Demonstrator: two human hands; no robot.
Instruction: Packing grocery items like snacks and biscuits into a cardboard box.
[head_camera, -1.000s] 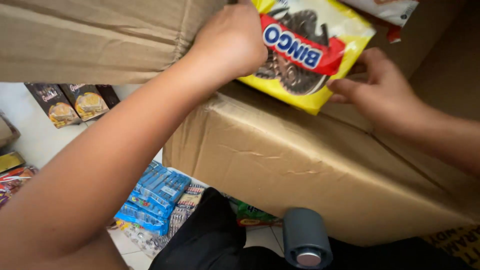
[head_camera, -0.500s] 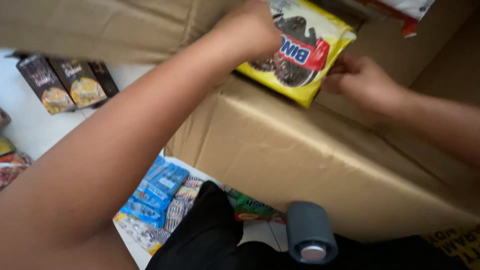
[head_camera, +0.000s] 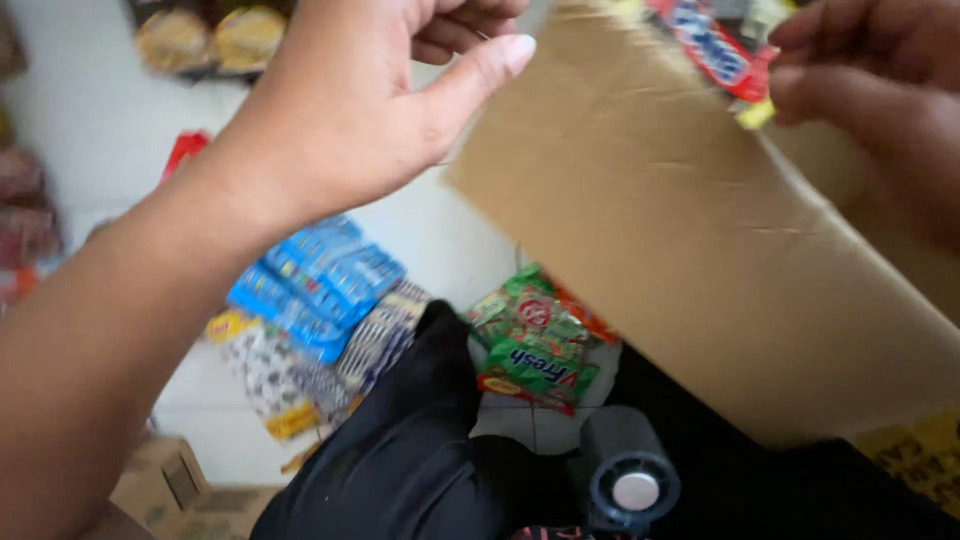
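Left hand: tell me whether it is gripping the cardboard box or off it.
Off it. The left hand hangs loosely curled, thumb tip just short of the cardboard box flap edge, nothing held.

One head-worn view looks steeply down, close over the box (head_camera: 700, 270), floor (head_camera: 440, 240) below, somewhat blurred.

The yellow and red packet (head_camera: 722, 58) at the top of the frame was cut off by the upper edge, and so were the fingers of the right hand (head_camera: 880, 70) beside it. The dark packets (head_camera: 205, 38) at upper left were too blurred to identify. The tape roll (head_camera: 630, 485) at bottom centre was blurred.
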